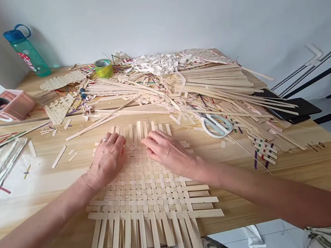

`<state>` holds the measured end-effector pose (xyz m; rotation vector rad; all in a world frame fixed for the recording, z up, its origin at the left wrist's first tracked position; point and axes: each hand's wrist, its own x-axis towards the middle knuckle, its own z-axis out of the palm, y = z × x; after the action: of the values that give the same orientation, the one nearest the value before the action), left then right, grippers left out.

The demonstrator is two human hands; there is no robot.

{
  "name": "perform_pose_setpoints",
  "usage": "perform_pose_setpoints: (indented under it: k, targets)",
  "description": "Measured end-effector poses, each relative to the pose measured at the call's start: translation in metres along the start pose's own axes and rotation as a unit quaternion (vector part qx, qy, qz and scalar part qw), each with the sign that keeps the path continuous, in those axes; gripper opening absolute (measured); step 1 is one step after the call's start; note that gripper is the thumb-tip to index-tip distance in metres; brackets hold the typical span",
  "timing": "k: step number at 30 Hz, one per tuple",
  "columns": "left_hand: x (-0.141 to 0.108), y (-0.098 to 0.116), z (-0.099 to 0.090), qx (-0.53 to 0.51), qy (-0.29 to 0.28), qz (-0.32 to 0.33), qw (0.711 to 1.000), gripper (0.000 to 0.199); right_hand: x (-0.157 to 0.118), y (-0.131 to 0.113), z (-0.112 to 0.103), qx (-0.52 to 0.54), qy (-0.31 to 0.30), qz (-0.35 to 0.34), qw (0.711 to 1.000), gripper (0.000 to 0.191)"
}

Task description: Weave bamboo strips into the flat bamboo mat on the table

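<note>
A mat woven from pale flat strips (150, 191) lies in front of me, its loose ends fanning out along the near edge and the sides. At its far left part my left hand (108, 156) is closed, fingers curled down on the weave; a ring shows on one finger. My right hand (169, 150) pinches at the far part of the same mat, thumb and forefinger together by an upright strip end. The fingertips of both hands are partly hidden. Scissors with white handles (216, 126) lie to the right of the mat.
Piles of loose pale strips (217, 77) and white scraps (157, 62) cover the back of the table. A tape roll (104, 69), a blue-green bottle (28, 53) and a pink basket (15, 105) stand at the back left. A plastic-wrapped bundle (2, 171) lies at left.
</note>
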<state>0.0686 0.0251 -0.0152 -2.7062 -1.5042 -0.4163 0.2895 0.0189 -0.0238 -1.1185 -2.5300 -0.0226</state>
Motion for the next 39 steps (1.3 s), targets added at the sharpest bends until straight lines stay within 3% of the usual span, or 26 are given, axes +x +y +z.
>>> perform_pose_setpoints:
  k: [5,9,14,28,39]
  targets:
    - [-0.002,0.002,0.007,0.016,0.041,0.023,0.999,0.018,0.015,-0.011,-0.004,0.04,-0.02,-0.006,0.999,0.017]
    - [-0.002,0.004,0.012,0.008,0.055,0.04,0.998,0.019,0.022,-0.019,0.013,0.038,0.008,-0.005,0.999,0.009]
    - [-0.002,0.004,0.014,-0.007,0.049,0.049,0.998,0.021,0.02,-0.02,0.028,0.056,0.056,0.001,0.997,0.013]
    - [0.001,0.009,0.012,-0.019,0.063,0.065,0.996,0.022,0.017,-0.019,0.028,0.06,0.061,-0.005,0.996,0.014]
    - [-0.002,0.01,0.013,-0.011,0.113,0.059,0.992,0.021,0.019,-0.018,0.03,0.082,0.071,-0.002,0.994,0.02]
